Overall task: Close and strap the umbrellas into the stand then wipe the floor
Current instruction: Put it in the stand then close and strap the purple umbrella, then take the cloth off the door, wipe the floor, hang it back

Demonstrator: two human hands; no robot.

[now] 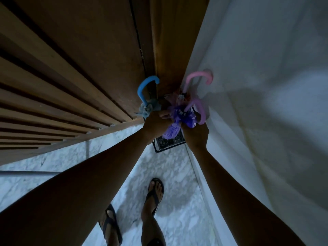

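Three folded umbrellas stand in a black wire stand point(160, 150) in the corner between the wooden door and the white wall. The blue umbrella point(146, 89) is on the left with its hooked handle up. The pink umbrella point(198, 78) leans against the wall at the back right. The purple umbrella point(179, 115) is in front, its canopy bunched. My left hand point(156, 122) grips the purple canopy from the left. My right hand point(195, 134) holds it from the right, below its curved handle point(201, 110).
A slatted wooden panel point(53, 96) runs along the left, and a wooden door point(106, 41) stands beside it. The white wall point(266, 86) fills the right. My sandalled feet point(153, 194) stand on the marble floor point(168, 171), which shows a damp patch.
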